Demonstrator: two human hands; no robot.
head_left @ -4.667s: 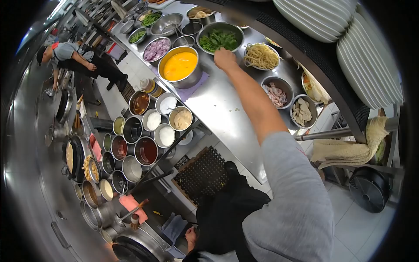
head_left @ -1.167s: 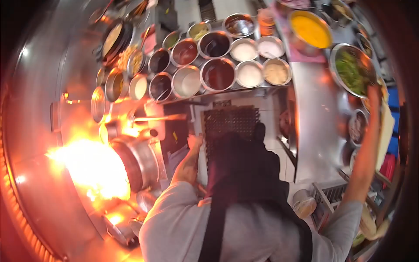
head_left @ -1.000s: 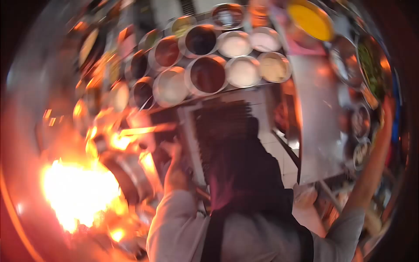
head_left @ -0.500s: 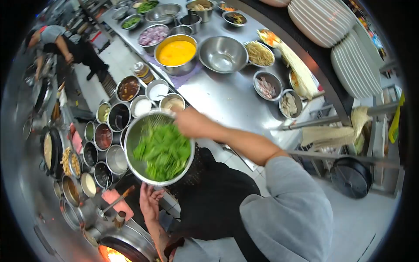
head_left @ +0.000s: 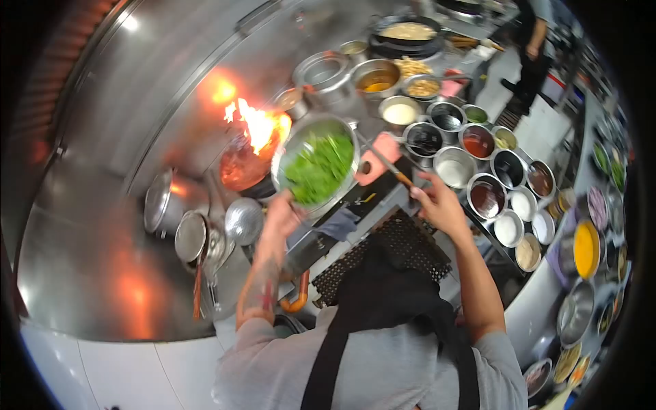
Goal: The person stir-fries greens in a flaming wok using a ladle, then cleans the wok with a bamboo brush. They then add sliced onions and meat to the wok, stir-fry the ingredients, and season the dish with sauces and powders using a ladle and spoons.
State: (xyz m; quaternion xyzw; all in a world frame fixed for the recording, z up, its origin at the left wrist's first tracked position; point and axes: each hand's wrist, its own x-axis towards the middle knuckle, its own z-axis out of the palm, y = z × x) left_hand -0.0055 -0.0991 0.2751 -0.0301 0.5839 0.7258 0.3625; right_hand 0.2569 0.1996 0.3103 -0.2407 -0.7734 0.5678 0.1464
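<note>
A metal bowl (head_left: 279,164) of leafy greens (head_left: 318,171) tilts in front of me beside a flaming wok (head_left: 256,188). My left hand (head_left: 283,215) is closed on the bowl's near rim. To the right, a long-handled utensil with a wooden grip (head_left: 403,179) lies across a pink cloth (head_left: 383,150); the bowl hides its far end. My right hand (head_left: 437,201) is at the tip of that grip, thumb and forefinger apart on either side of it. Whether the fingers touch the wood is hard to tell.
Tall flames (head_left: 260,130) rise behind the bowl. Several seasoning pots (head_left: 454,167) crowd the right side. A lidded pot (head_left: 171,201), a strainer (head_left: 191,236) and a perforated ladle (head_left: 244,222) stand at left. Another person (head_left: 536,58) works at the far right.
My view has swung from the prep counter to the stove. The bowl of greens has passed from my right hand to my left. My right hand has moved to the wooden grip.
</note>
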